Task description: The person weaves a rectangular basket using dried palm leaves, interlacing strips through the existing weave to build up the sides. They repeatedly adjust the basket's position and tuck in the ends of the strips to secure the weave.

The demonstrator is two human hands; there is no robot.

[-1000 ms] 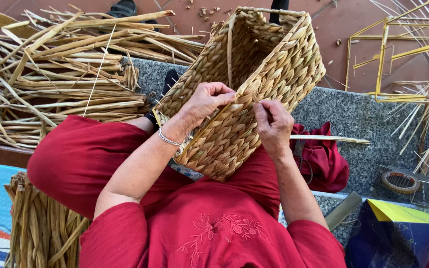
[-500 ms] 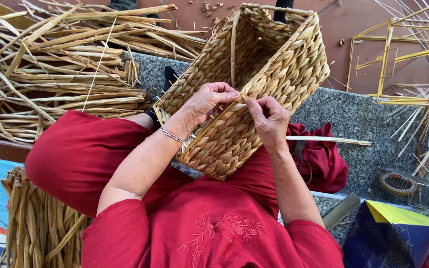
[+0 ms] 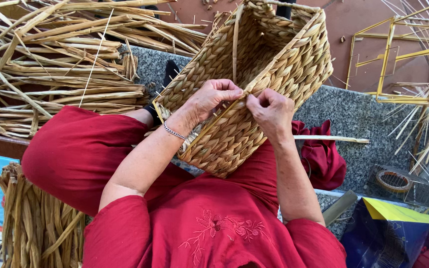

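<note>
A heap of dried reeds [image 3: 50,64] fills the far left. A rectangular woven basket [image 3: 254,84] rests tilted on the red-clad lap. The left hand [image 3: 209,99] and right hand [image 3: 271,111] both pinch a reed strand [image 3: 234,106] at its side.

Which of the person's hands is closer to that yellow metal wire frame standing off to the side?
The right hand. It grips the woven straw basket's corner edge on the side toward the yellow wire frame. The left hand rests on the basket wall, farther away.
</note>
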